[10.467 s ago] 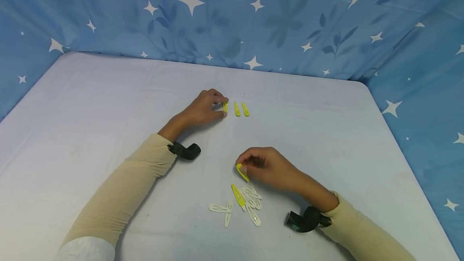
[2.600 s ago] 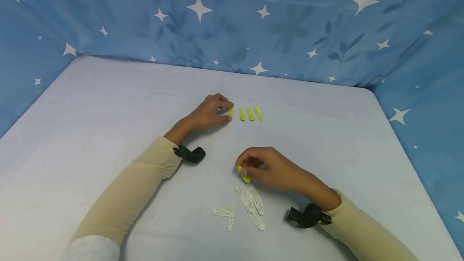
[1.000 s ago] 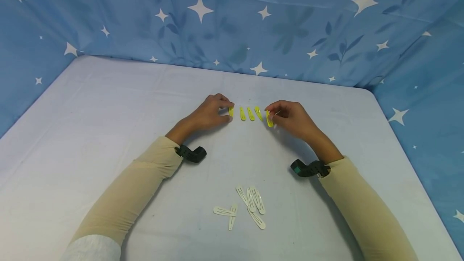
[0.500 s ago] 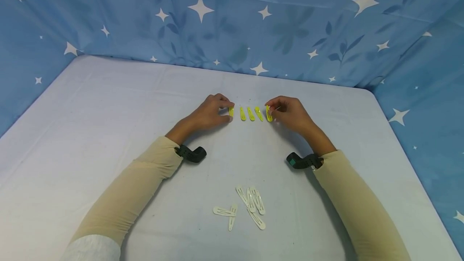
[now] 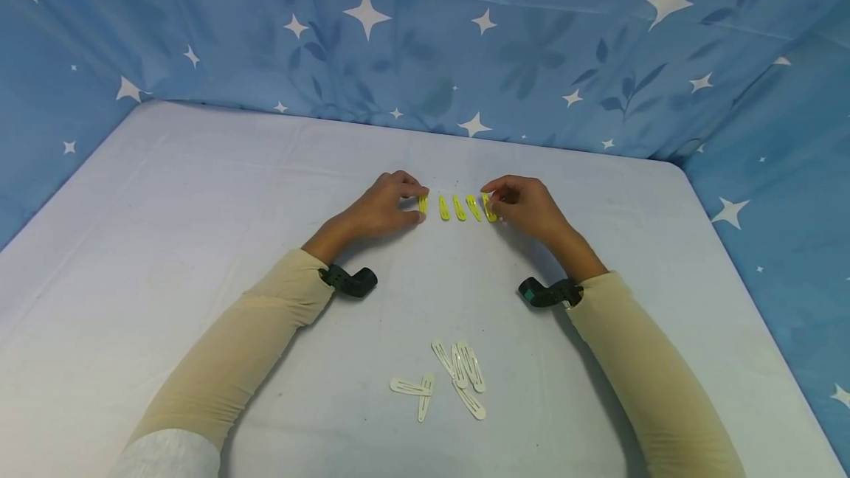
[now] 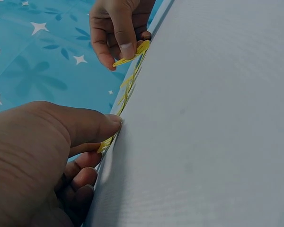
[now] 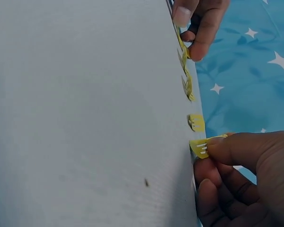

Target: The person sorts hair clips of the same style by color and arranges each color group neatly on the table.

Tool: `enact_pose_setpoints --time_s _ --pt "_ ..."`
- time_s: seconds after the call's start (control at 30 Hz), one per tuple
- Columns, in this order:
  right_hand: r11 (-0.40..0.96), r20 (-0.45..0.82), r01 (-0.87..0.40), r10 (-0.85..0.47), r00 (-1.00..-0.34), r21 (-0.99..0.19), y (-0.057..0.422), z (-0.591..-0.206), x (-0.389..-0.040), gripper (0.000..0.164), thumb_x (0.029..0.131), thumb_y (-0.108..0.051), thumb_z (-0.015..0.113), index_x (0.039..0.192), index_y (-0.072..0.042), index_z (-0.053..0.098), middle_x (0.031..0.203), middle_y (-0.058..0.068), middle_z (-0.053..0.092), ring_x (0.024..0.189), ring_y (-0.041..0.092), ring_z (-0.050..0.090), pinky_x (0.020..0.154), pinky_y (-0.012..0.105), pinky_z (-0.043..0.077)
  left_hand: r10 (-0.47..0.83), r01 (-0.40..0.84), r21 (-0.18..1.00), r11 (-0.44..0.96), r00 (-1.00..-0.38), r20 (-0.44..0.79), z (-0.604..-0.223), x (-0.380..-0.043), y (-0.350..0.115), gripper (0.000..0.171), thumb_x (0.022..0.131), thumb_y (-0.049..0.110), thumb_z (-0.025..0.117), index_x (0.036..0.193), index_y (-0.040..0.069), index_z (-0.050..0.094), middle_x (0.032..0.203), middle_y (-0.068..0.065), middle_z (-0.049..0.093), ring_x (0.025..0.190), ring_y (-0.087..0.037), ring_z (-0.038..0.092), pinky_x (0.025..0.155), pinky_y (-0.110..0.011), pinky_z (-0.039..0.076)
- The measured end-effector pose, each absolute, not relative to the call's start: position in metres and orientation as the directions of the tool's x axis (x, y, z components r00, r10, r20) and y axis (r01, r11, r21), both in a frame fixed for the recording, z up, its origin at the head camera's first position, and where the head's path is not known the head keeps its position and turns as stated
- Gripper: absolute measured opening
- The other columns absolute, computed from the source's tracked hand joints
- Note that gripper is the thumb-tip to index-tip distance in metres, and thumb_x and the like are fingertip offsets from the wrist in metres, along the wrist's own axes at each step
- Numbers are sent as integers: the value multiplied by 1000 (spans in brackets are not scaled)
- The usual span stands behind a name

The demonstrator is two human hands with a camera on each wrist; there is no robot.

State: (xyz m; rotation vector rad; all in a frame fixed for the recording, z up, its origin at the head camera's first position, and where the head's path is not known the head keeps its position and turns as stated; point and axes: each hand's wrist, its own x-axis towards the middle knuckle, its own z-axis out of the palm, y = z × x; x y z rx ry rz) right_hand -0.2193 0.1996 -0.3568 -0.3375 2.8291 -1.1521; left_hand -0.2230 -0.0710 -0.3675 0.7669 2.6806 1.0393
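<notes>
Yellow snap hair clips form a row across the far part of the table. At its left end my left hand (image 5: 380,205) holds one yellow hair clip (image 5: 423,204) between thumb and index finger. My right hand (image 5: 531,211) pinches another yellow hair clip (image 5: 488,209) at the right end; in the right wrist view this clip (image 7: 199,148) is tilted, partly behind the thumb. Between the hands lie three more: a left one (image 5: 444,208), a middle one (image 5: 459,208) and a slanted one (image 5: 473,207), close beside the right hand's clip.
Nearer the front of the white-covered table (image 5: 299,404), several white hair clips (image 5: 469,367) overlap in a loose pile. Two more white clips (image 5: 406,387) cross each other to its left. A blue star-patterned curtain (image 5: 425,43) hangs behind the table.
My right hand has carried a yellow clip from beside the white pile to the row's right end, then shifted it slightly left. Earlier, another yellow clip joined the row. My left hand stays at the left end.
</notes>
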Motion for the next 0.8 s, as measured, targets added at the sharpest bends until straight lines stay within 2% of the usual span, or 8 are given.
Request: enact_pose_setpoints --time_s 0.13,0.3,0.8 --pt "707 12 -170 -222 -975 -686 198 -357 -220 22 90 -4 66 113 -4 69 92 10 63 83 23 57 71 34 44 521 408 665 626 -853 33 -368 -223 -71 45 92 18 68 134 5 59 130 -13 50 124 -29 40 103 -42 32" --pt "719 16 -169 -215 -976 -675 198 -357 -220 22 91 -4 65 113 -4 69 92 11 63 81 23 56 67 34 44 522 412 662 626 -852 36 -369 -224 -71 45 92 19 67 134 5 59 131 -13 49 124 -29 40 103 -42 32" --pt "732 21 -154 -187 -982 -664 197 -359 -221 27 89 -2 64 116 -3 67 93 12 63 83 24 56 69 33 43 521 409 658 633 -853 28 -367 -223 -71 48 91 21 68 136 9 58 131 -12 50 119 -27 43 96 -41 37"
